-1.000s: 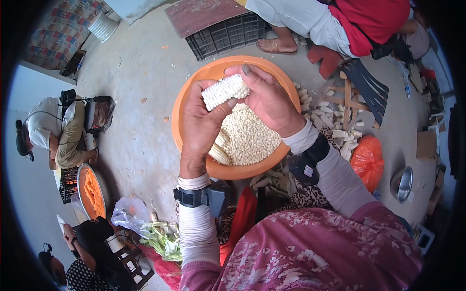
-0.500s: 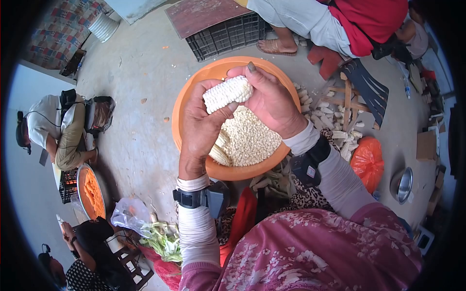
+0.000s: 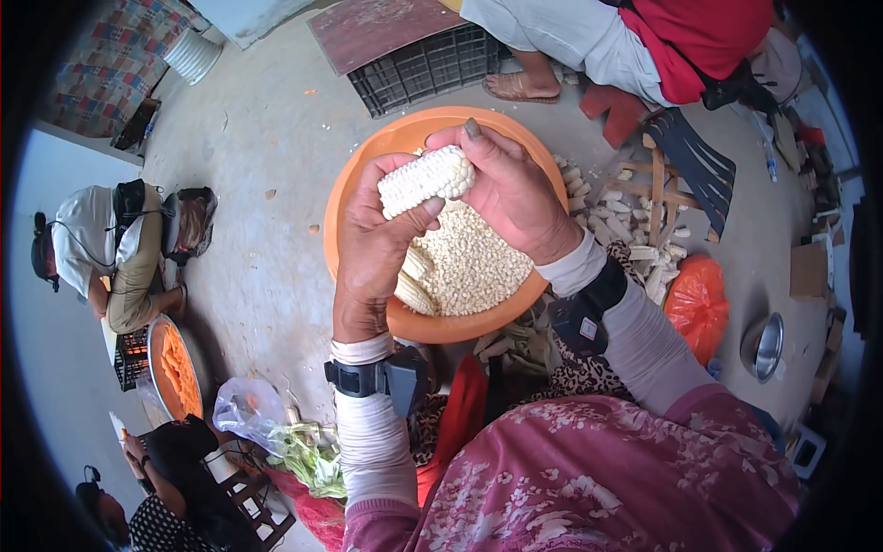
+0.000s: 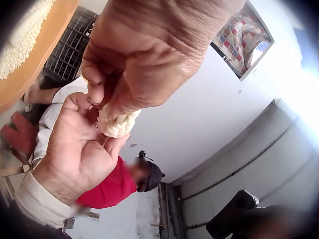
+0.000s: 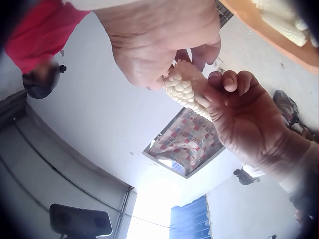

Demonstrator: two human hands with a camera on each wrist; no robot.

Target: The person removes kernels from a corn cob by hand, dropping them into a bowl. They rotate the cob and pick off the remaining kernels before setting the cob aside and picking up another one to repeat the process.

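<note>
A white corn cob (image 3: 425, 182) is held level above an orange basin (image 3: 354, 166) of loose kernels (image 3: 478, 262). My left hand (image 3: 372, 244) grips its left end, thumb along the near side. My right hand (image 3: 517, 198) holds the other end, with the thumb on top near the tip. In the left wrist view the cob (image 4: 117, 124) lies between the left hand (image 4: 149, 55) and the right hand (image 4: 82, 154). The right wrist view shows rows of kernels on the cob (image 5: 180, 90). Two more cobs (image 3: 414, 293) lie in the basin's left side.
A black crate (image 3: 423, 69) stands beyond the basin, near a seated person's sandalled foot (image 3: 521, 87). Bare cobs (image 3: 612, 216) and a wooden stool (image 3: 658, 189) are at the right, with an orange bag (image 3: 696, 308). Husks (image 3: 308, 460) and a bowl of orange pieces (image 3: 177, 368) lie left.
The cob and my left hand have shifted slightly left, with the cob tilting a little. Both hands keep hold of it.
</note>
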